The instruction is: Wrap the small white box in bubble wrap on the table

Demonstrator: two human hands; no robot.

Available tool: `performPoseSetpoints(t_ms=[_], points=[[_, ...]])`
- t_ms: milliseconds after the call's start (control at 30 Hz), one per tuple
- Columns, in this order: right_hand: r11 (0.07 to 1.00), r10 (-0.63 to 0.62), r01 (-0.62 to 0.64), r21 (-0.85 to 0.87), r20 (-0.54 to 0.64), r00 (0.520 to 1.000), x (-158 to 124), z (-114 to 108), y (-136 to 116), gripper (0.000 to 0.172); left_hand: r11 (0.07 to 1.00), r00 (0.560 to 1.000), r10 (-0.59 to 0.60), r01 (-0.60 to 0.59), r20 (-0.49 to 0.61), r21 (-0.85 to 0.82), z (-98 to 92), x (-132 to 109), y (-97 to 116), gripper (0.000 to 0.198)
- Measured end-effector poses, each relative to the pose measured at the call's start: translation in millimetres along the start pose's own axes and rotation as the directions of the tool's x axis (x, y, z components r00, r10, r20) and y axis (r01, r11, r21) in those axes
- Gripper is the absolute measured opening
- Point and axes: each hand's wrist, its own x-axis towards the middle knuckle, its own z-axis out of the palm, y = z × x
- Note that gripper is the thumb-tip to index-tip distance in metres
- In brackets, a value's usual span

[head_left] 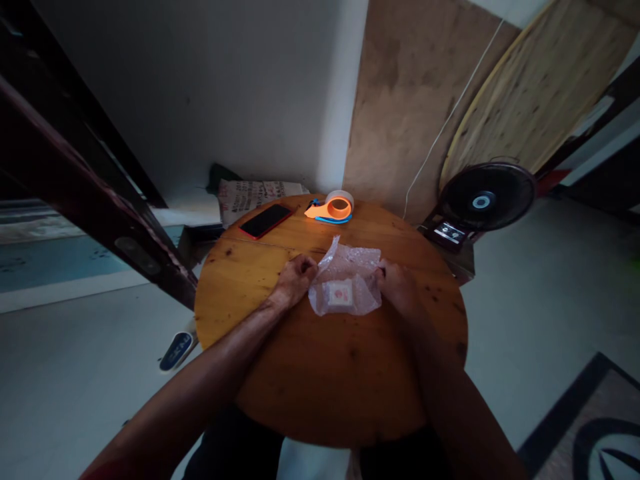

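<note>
A sheet of clear bubble wrap lies in the middle of a round wooden table, folded over a small white square item with a red mark. My left hand is closed, pinching the wrap's left edge. At the wrap's right edge, my right hand is also closed on the plastic. Both forearms reach in from the near side of the table.
At the table's far edge lie an orange tape dispenser with a roll and a red-cased phone. A black fan stands on the floor at right. Wooden boards lean on the wall. A dark wooden beam runs at left.
</note>
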Motion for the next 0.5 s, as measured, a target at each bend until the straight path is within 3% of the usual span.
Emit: performPoseSetpoints(t_ms=[300, 500], points=[[0.998, 0.042, -0.047, 0.045, 0.112, 0.993, -2.3, -9.8, -4.4, 0.022, 0.997, 0.999, 0.050, -0.050, 0.007, -0.062, 0.0, 0.8, -2.6, 0.012], [0.981, -0.044, 0.022, 0.195, 0.110, 0.993, -4.4, -10.1, -6.6, 0.016, 0.988, 0.982, 0.155, -0.157, -0.111, -0.007, 3.7, -0.2, -1.5, 0.029]])
